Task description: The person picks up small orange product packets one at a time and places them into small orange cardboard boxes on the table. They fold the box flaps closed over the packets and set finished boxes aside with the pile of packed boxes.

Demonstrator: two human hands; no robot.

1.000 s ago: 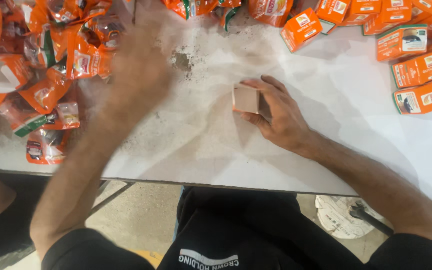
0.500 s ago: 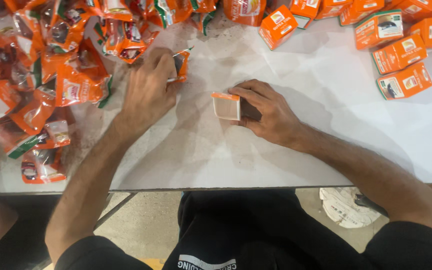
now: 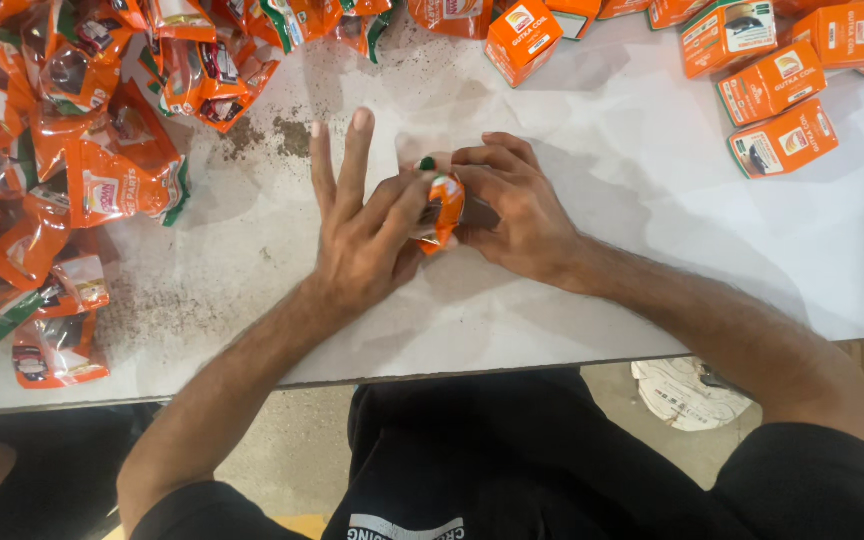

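Pinching one orange pouch (image 3: 442, 210) between left hand (image 3: 367, 240) and right hand (image 3: 512, 205), both gripping; keep it square to the hidden box beneath.

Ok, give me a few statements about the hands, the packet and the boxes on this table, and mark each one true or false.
1. Both hands hold one orange packet between them. True.
2. The left hand has all its fingers curled shut. False: two fingers stick out straight over the table.
3. A heap of orange pouches lies beside the left hand. True.
4. The small orange boxes are stacked at the near table edge. False: they lie along the far side, beyond the right hand.
5. The table top is covered in white. True.
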